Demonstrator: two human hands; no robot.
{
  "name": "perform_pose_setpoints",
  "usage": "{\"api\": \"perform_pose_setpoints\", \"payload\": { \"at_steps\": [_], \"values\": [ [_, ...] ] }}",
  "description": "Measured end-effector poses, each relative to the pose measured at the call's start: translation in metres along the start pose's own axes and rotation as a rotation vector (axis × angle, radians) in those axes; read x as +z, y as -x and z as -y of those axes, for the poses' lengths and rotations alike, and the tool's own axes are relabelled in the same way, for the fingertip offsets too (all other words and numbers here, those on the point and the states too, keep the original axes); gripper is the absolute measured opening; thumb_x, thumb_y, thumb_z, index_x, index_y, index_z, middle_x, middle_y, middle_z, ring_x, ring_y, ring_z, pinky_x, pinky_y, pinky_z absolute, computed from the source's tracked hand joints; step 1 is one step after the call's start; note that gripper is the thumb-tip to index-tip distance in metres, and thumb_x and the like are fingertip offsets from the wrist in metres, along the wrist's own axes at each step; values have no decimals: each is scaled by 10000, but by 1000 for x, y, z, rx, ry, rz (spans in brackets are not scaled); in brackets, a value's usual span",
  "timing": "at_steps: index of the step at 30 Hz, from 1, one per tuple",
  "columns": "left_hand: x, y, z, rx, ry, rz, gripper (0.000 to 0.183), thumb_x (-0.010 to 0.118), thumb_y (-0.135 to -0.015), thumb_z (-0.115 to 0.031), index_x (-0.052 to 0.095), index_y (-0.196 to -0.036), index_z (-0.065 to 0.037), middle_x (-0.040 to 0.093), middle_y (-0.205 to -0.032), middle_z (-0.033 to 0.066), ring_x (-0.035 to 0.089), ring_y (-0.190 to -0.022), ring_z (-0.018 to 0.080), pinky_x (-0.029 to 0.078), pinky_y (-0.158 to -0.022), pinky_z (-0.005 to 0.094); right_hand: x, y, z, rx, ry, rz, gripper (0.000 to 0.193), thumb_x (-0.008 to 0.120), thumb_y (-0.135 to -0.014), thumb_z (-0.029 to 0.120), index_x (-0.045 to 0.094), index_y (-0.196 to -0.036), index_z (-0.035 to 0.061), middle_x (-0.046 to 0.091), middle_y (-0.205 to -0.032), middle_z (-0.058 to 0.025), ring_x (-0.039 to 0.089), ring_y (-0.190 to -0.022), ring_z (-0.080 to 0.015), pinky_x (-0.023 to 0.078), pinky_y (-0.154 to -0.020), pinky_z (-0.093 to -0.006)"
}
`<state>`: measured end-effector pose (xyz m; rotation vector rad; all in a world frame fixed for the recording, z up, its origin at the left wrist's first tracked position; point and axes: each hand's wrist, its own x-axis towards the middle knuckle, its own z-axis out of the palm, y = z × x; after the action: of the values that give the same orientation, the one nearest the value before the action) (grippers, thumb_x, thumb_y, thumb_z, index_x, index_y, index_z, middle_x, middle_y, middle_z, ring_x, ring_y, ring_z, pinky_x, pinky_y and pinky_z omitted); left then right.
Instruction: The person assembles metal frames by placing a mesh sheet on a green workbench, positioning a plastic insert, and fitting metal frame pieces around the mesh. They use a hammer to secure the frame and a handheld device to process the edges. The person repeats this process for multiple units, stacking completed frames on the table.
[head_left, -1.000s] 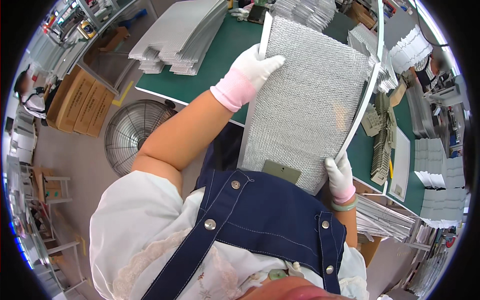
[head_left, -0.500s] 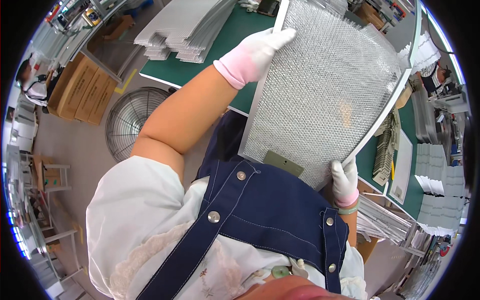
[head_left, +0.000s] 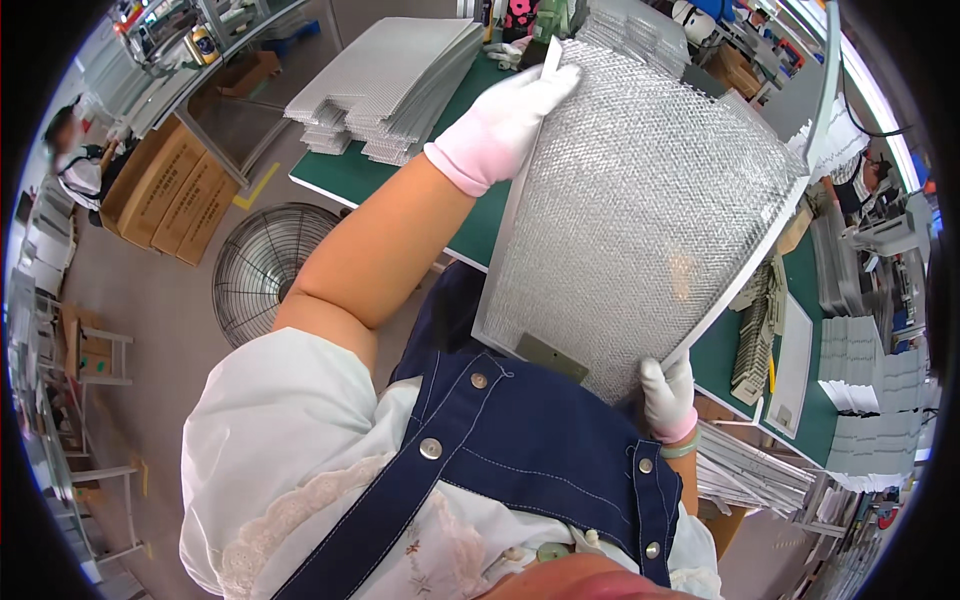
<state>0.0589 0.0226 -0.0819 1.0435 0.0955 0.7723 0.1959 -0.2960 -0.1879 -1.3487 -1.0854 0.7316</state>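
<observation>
A: Hands?
B: Left hand [head_left: 505, 120], gloved, grips the top edge of the mesh panel [head_left: 640, 220]; right hand [head_left: 668, 395] clamps its lower corner.
A: Panel position?
B: Held up, tilted, above the green table [head_left: 345, 175]. Stack of panels [head_left: 390, 85] lies there, well apart.

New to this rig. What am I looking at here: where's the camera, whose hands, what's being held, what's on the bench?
There is no machine: a person works with two gloved hands. The one picture comes from a wide fisheye camera worn on the person's head, looking down, so straight edges bend near the rim. The left hand has its grip on the top edge of a large metal mesh filter panel; the right hand holds its lower corner. The panel is lifted above a green workbench. On the bench lies a stack of similar mesh sheets. A round floor fan and cardboard boxes stand on the floor to the left.
</observation>
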Motion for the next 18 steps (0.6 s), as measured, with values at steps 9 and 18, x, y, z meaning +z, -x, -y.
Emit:
{"api": "perform_pose_setpoints", "payload": {
  "at_steps": [9, 18],
  "values": [
    [7, 2, 4, 8, -155, 74, 351, 645, -897, -54, 591, -1231, 37, 665, -1149, 113, 631, -1052, 212, 488, -948, 340, -35, -5, 12, 190, 186, -146, 553, 599, -916, 146, 402, -1395, -51, 544, -1306, -110, 519, -1178, -190, 399, -1031, -336],
    [-5, 154, 110, -98, -584, -147, 445, 534, -920, -84, 493, -1338, 64, 609, -1230, 247, 590, -1176, 325, 430, -1045, 369, -128, -76, 99, 435, 467, 470, 573, 616, -881, 227, 468, -1349, -70, 611, -1171, -102, 560, -1061, -161, 447, -948, -310]
  ]
}}
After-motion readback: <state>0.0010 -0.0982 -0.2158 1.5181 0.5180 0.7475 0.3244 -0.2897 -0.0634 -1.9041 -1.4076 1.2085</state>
